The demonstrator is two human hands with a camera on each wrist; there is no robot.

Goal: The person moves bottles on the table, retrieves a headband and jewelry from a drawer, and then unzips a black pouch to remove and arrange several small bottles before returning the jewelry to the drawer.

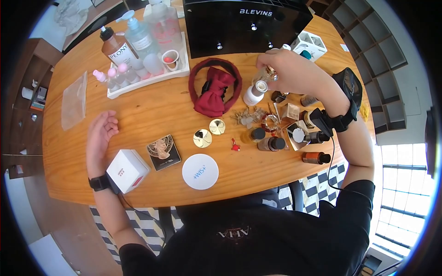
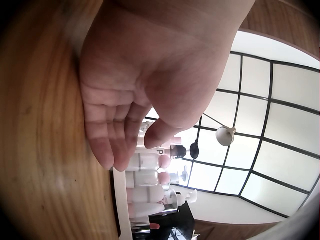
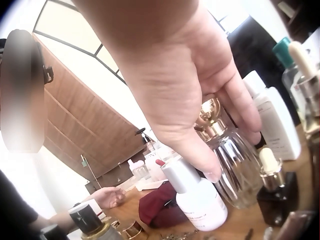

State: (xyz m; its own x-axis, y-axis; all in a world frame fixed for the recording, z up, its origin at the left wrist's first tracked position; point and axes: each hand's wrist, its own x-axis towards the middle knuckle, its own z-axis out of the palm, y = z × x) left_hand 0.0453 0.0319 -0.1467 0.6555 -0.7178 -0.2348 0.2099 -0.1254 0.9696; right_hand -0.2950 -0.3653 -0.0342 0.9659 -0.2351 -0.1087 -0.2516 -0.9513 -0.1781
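In the head view, my right hand reaches over the bottles at the back right. The right wrist view shows that hand with thumb and fingers round a ribbed glass bottle with a gold top. Close beside it stands a white bottle with a silver cap; a dark dropper bottle is on its other side. My left hand rests on the table at the left, holding nothing. Its fingers hang loosely curled in the left wrist view.
A white tray of bottles and a black BLEVINS box stand at the back. A dark red bow headband lies mid-table. Nearer are a white box, a black compact, a white disc and several small bottles at right.
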